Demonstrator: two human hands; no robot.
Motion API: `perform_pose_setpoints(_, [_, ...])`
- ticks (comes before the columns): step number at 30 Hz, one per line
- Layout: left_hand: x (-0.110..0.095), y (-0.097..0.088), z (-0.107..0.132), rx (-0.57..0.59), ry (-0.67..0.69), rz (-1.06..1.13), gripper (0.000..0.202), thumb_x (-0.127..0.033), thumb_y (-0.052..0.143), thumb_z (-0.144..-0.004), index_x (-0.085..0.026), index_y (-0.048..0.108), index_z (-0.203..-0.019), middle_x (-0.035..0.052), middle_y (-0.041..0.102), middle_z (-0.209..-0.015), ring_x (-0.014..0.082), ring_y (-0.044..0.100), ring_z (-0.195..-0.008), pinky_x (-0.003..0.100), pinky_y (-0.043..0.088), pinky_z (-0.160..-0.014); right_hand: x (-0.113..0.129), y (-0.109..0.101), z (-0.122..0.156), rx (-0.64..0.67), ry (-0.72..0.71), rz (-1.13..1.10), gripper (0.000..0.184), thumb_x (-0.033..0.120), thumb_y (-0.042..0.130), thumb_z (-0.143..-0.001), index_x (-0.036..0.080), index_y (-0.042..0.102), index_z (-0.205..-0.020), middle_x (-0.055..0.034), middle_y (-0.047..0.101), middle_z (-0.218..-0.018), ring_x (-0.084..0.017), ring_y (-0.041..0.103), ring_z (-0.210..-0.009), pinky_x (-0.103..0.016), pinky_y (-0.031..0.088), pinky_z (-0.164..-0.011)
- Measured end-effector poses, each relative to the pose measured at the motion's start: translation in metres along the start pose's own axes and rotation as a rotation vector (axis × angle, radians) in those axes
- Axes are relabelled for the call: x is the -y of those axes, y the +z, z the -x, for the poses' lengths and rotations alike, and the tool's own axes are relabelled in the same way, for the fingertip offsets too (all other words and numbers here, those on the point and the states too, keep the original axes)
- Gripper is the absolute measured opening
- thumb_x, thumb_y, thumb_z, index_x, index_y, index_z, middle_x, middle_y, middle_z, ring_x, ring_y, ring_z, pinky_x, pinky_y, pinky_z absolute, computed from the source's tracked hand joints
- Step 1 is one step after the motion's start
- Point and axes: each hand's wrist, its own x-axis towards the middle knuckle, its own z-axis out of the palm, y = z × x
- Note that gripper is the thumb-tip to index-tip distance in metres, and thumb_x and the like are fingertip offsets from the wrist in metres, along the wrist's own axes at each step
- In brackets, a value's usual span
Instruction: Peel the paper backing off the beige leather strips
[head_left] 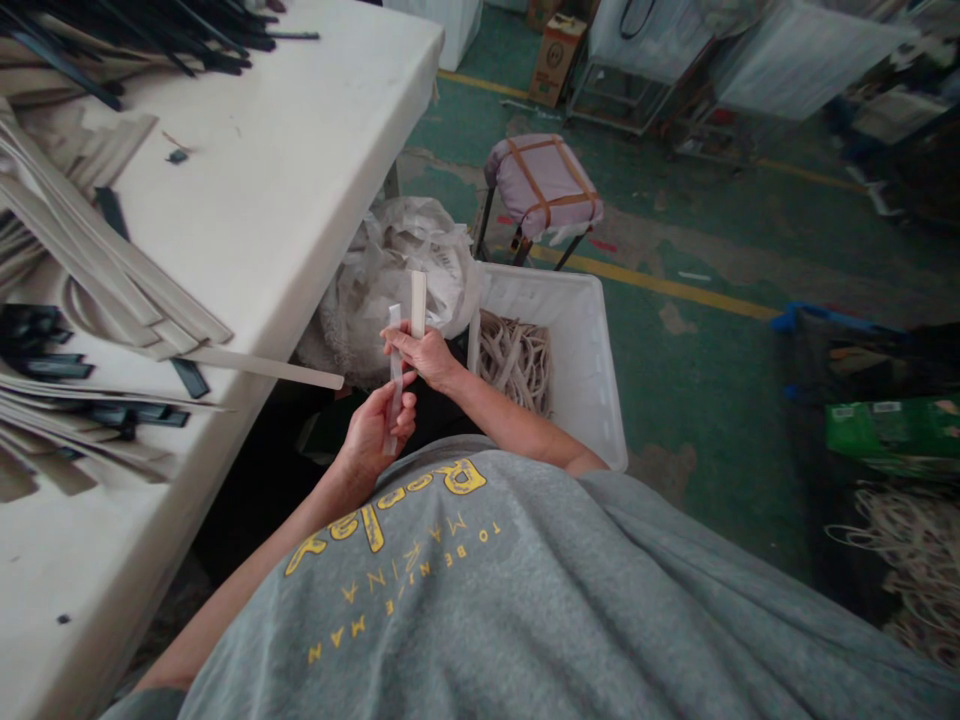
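Observation:
My left hand (377,427) is closed around a narrow translucent plastic strip (396,368) that stands upright in front of my body. Just above it, my right hand (426,355) grips a flat cream strap (418,300), its end sticking up past the fingers. The fingertips of the right hand also meet the upper part of the plastic strip. To the left, one long beige strap (277,368) juts over the table edge towards my hands. The lower part of the cream strap is hidden by my right hand.
On the white table (300,150) lie piles of beige straps (135,270) and black strips (172,30). A clear plastic bag (405,240) and a white bin (600,370) with coiled straps (517,360) stand beside me. Beyond is a cushioned stool (546,180).

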Motion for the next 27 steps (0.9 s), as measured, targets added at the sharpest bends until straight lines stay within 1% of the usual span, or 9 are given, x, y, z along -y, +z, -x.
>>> perform_pose_setpoints(3, [-0.001, 0.001, 0.001, -0.009, -0.021, 0.026, 0.027, -0.020, 0.042, -0.100, -0.010, 0.067, -0.102, -0.0015, 0.055, -0.062, 0.0036, 0.039, -0.038, 0.011, 0.029, -0.032, -0.001, 0.000, -0.001, 0.001, 0.003, 0.007, 0.030, 0.042, 0.079, -0.077, 0.015, 0.066, -0.079, 0.0048, 0.064, -0.062, -0.003, 0.040, -0.044, -0.016, 0.031, -0.039])
perform_pose_setpoints(7, [-0.002, 0.003, 0.001, -0.031, -0.029, 0.019, 0.026, -0.021, 0.041, -0.101, -0.012, 0.066, -0.101, -0.0030, 0.053, -0.059, 0.0031, 0.034, -0.036, 0.011, 0.026, -0.031, -0.004, -0.002, -0.002, 0.007, -0.013, 0.005, 0.030, 0.041, 0.079, -0.075, 0.015, 0.067, -0.078, 0.0035, 0.065, -0.062, -0.004, 0.042, -0.044, -0.017, 0.032, -0.039])
perform_pose_setpoints(12, [0.001, 0.001, 0.000, -0.041, 0.032, -0.034, 0.017, -0.017, 0.052, -0.098, -0.011, 0.067, -0.101, -0.0040, 0.054, -0.060, 0.0012, 0.035, -0.035, 0.009, 0.024, -0.030, -0.007, -0.004, -0.004, 0.026, -0.043, -0.005, 0.029, 0.041, 0.077, -0.074, 0.014, 0.068, -0.079, 0.0031, 0.065, -0.062, -0.004, 0.042, -0.045, -0.017, 0.031, -0.040])
perform_pose_setpoints(15, [0.004, -0.003, 0.001, -0.008, 0.058, -0.105, 0.015, -0.016, 0.065, -0.091, -0.011, 0.069, -0.104, -0.0020, 0.060, -0.066, 0.0015, 0.045, -0.040, 0.008, 0.030, -0.033, -0.007, -0.004, -0.005, 0.021, -0.044, -0.002, 0.030, 0.042, 0.078, -0.074, 0.014, 0.068, -0.078, 0.0035, 0.064, -0.062, -0.004, 0.041, -0.045, -0.017, 0.030, -0.041])
perform_pose_setpoints(19, [0.005, -0.007, 0.004, 0.010, 0.031, -0.238, 0.019, -0.016, 0.076, -0.084, -0.013, 0.069, -0.101, 0.0017, 0.068, -0.072, 0.0076, 0.063, -0.054, 0.012, 0.045, -0.043, -0.003, -0.007, -0.004, 0.010, -0.014, 0.022, 0.034, 0.047, 0.077, -0.076, 0.015, 0.067, -0.079, 0.0032, 0.064, -0.063, -0.004, 0.038, -0.046, -0.018, 0.032, -0.042])
perform_pose_setpoints(22, [0.004, -0.007, 0.001, -0.027, 0.092, -0.325, 0.019, -0.021, 0.079, -0.082, -0.013, 0.068, -0.095, 0.0024, 0.071, -0.072, 0.0099, 0.067, -0.057, 0.014, 0.047, -0.046, 0.004, -0.012, 0.005, 0.047, 0.040, 0.129, 0.043, 0.058, 0.074, -0.077, 0.016, 0.067, -0.080, 0.0015, 0.066, -0.068, -0.005, 0.041, -0.048, -0.019, 0.036, -0.043])
perform_pose_setpoints(24, [0.003, -0.008, -0.003, -0.055, 0.160, -0.388, 0.022, -0.026, 0.081, -0.080, -0.013, 0.067, -0.091, 0.0031, 0.072, -0.073, 0.0109, 0.069, -0.058, 0.014, 0.046, -0.047, 0.008, -0.016, 0.016, 0.120, 0.047, 0.242, 0.047, 0.062, 0.073, -0.077, 0.015, 0.067, -0.078, 0.0018, 0.063, -0.066, -0.007, 0.044, -0.051, -0.019, 0.038, -0.045])
perform_pose_setpoints(25, [0.004, -0.008, -0.006, -0.067, 0.192, -0.417, 0.024, -0.028, 0.082, -0.078, -0.013, 0.067, -0.088, 0.0034, 0.072, -0.073, 0.0116, 0.069, -0.058, 0.015, 0.046, -0.047, 0.009, -0.018, 0.022, 0.166, 0.026, 0.312, 0.046, 0.060, 0.073, -0.077, 0.015, 0.066, -0.077, 0.0023, 0.061, -0.065, -0.007, 0.045, -0.052, -0.020, 0.038, -0.047])
perform_pose_setpoints(27, [0.005, -0.009, -0.011, -0.078, 0.240, -0.464, 0.027, -0.031, 0.084, -0.075, -0.013, 0.066, -0.084, 0.0037, 0.072, -0.071, 0.0132, 0.070, -0.058, 0.017, 0.047, -0.049, 0.011, -0.021, 0.034, 0.217, -0.063, 0.481, 0.037, 0.051, 0.074, -0.079, 0.015, 0.067, -0.075, 0.0032, 0.059, -0.062, -0.008, 0.047, -0.056, -0.020, 0.036, -0.052])
